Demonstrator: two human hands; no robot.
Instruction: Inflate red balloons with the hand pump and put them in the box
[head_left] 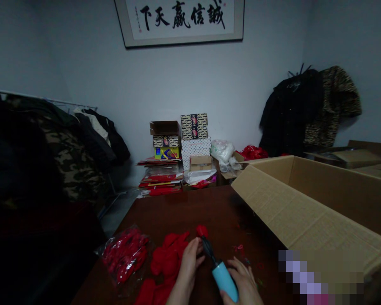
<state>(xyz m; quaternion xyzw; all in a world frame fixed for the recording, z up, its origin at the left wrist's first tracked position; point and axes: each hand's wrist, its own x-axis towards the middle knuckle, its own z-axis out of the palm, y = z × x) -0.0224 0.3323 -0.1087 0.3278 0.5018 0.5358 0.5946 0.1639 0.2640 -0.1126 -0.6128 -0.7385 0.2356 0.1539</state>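
My right hand (242, 283) is closed around a light blue cylinder (225, 281), its thumb on the near side and fingers on the right. A slim dark part (208, 250) sticks out of the cylinder's far end and reaches up to a small round red piece (202, 231). Just left of the dark part is my left hand (191, 256), thumb and fingers apart, with nothing visible between them. Soft red pieces (167, 256) lie in a heap beside the left wrist. Further left rests a clear plastic bag (125, 254) filled with red pieces.
A large open cardboard box (305, 212) takes up the right side of the brown table (190, 205). Small red bits (239, 249) lie near my right hand. Stacked boxes (195, 146) stand by the back wall. Coats (73, 156) hang at the left.
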